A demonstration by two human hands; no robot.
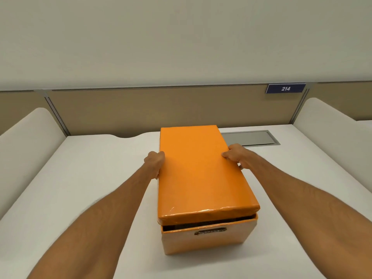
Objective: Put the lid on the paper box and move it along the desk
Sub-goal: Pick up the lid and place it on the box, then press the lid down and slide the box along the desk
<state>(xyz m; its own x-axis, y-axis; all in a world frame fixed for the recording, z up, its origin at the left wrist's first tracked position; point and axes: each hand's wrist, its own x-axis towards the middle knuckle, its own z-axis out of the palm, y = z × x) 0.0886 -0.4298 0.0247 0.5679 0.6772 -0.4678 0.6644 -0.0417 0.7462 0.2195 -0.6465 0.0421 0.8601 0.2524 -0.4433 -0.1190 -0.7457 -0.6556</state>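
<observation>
White and bare around the box, the counter [84,178] runs back to a tan partition panel [141,109] with a pale wall above it. White curved dividers close off the counter's left edge [26,141] and right edge [326,125]. A blue plate reading 214 [285,88] sits at the top of the partition toward the right, and a grey metal cover plate [251,137] is set flush into the counter near its back edge, just behind the right hand.

An orange paper box [207,240] stands on the counter a little right of centre, its long axis running from the near edge toward the back. Its near face carries a small dark label slot (the text on it is too blurred to read). The orange lid [199,174] lies over the box, but it is not seated at the near end: a dark gap shows between the lid's front lip and the box rim, and the lid's near right corner overhangs the box.

Both bare arms reach forward. The left hand [155,164] has its grip closed on the lid's left long edge, fingers curled down the side. The right hand [237,156] grips the lid's right long edge, thumb on top and fingers wrapped under.
</observation>
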